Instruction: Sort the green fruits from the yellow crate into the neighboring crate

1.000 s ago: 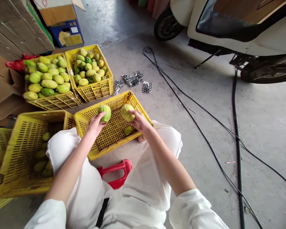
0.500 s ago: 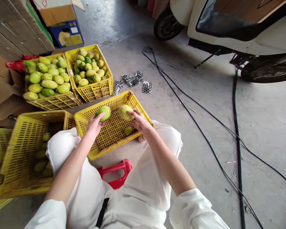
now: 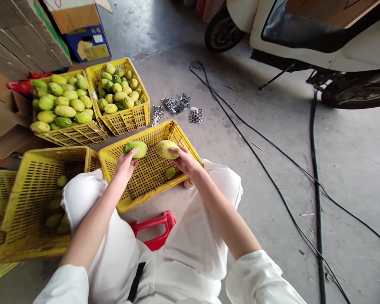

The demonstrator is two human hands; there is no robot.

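My left hand [image 3: 127, 164] is closed around a green lemon [image 3: 136, 149], its thumb lying across the skin. A yellower lemon [image 3: 166, 149] is gripped in my right hand [image 3: 185, 161], thumb on top. Both fruits are held up over a shallow yellow plastic crate [image 3: 139, 198] between my knees, a small gap between them. A single small yellow-green lemon [image 3: 170, 173] lies on the bottom of that crate, near its right side.
Two yellow crates of lemons, a left one [image 3: 72, 134] and a right one [image 3: 126, 120], stand beyond. Another crate [image 3: 22, 211] with several lemons is at left. A red stool [image 3: 156, 243] lies beneath me. Black cables [image 3: 262, 169] and a scooter [image 3: 291, 50] occupy the right.
The green lemon has turned in my left hand and now lies more lengthwise. The yellow lemon has also turned slightly. Both hands stay over the crate.
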